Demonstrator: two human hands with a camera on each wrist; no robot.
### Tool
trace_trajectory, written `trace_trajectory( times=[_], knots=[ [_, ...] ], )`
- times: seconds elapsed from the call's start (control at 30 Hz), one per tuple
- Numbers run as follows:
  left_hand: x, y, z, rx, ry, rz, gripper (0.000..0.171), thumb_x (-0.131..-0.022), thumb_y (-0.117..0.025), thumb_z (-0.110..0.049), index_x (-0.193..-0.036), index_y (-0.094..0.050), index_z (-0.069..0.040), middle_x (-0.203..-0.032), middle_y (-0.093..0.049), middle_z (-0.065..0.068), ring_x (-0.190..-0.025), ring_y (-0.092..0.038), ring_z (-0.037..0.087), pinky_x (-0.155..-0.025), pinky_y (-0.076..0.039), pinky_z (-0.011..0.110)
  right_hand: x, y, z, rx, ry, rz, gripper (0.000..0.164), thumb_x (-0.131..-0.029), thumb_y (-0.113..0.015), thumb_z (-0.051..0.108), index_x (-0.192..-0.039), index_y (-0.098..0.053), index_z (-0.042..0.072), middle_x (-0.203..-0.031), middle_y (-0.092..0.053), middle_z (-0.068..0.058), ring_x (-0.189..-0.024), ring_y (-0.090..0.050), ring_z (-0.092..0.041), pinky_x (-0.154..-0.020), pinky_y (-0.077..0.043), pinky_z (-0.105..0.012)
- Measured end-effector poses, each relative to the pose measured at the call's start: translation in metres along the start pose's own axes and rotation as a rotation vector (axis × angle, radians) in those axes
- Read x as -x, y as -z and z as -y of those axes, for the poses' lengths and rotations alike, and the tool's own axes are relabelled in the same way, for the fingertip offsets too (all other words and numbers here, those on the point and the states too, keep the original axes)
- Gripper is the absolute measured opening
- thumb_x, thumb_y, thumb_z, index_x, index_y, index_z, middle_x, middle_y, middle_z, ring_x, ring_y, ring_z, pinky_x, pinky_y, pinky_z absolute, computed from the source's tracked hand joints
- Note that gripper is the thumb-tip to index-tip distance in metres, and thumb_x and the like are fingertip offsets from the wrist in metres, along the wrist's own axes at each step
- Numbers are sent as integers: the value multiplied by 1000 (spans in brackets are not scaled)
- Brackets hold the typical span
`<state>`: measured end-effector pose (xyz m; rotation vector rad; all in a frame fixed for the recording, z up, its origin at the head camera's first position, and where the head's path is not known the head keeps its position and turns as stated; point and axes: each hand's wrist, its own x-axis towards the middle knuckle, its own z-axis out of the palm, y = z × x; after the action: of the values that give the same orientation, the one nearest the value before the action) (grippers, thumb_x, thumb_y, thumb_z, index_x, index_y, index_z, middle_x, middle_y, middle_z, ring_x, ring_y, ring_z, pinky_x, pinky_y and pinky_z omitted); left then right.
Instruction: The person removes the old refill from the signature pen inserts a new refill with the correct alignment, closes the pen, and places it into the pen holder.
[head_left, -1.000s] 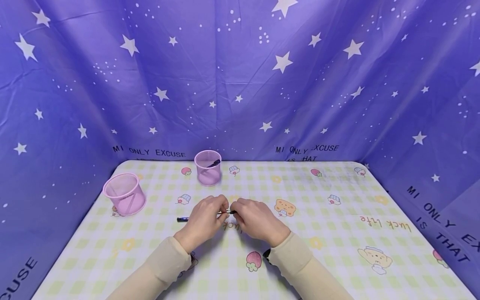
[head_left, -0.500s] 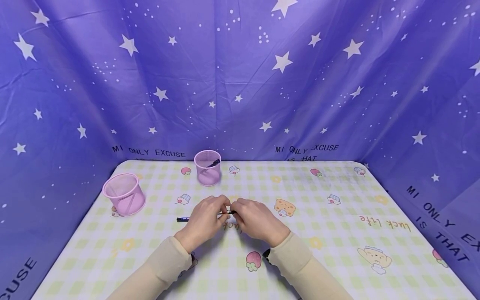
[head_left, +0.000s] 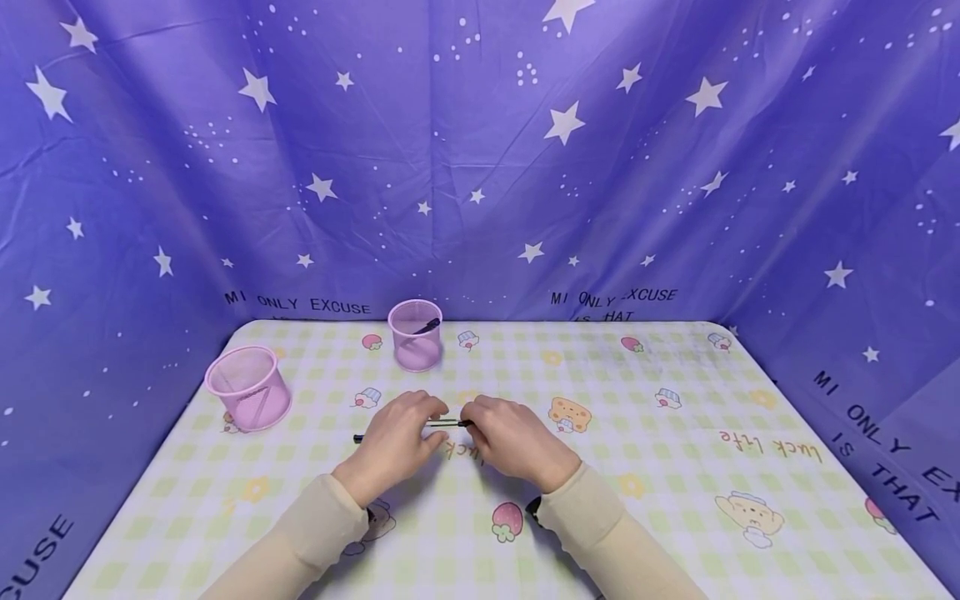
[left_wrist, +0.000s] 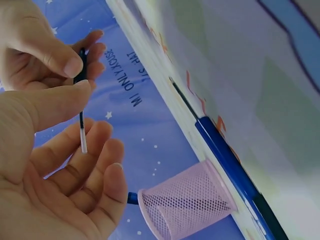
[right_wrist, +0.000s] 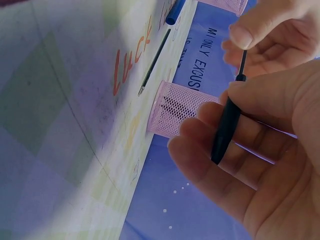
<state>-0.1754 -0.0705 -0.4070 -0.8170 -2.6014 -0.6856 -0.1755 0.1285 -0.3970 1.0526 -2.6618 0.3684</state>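
My right hand (head_left: 521,437) pinches a black tapered pen grip section (right_wrist: 227,125) between thumb and fingers. From it a thin ink refill (left_wrist: 83,135) with a clear end sticks out toward my left hand (head_left: 397,437). The left hand's thumb and fingers are parted around that refill, fingers loosely curved. Below the hands, a blue pen barrel (left_wrist: 227,160) lies on the table, mostly hidden by the left hand in the head view. Another refill (right_wrist: 154,65) with a metal tip lies in line with the barrel's end.
A pink mesh pen cup (head_left: 417,354) with a dark pen (head_left: 429,327) in it stands at the back of the table. Another pink mesh cup (head_left: 258,408) stands at the left. The checked tablecloth (head_left: 675,467) covers the table, with a purple star curtain (head_left: 480,150) behind.
My left hand has shifted a little left, and its thumb and fingers have parted from the refill they were pinching. More of the refill shows. The right hand has stayed in place.
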Motion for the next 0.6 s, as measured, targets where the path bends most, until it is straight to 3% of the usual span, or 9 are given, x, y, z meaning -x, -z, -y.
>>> trace_trajectory(
  times=[0.27,0.6],
  knots=[
    [3,4,4,-8,3,-18,21,-74,-79,-11,-93,-72,-14,-83,-62,-5,-70,-52,7,-63,-45,28,1,1,0,4,-10,7,10,-88,-60,8,-96,-65,13,-85,-59,6,-72,-55,-8,-66,-50,-28],
    [2,3,2,4,-16,-27,16,-75,-74,-1,-83,-73,-15,-76,-60,-8,-71,-57,9,-65,-48,29,0,1,0,6,-13,5,10,-87,-61,9,-95,-65,13,-86,-60,5,-72,-57,-10,-67,-50,-28]
  ],
)
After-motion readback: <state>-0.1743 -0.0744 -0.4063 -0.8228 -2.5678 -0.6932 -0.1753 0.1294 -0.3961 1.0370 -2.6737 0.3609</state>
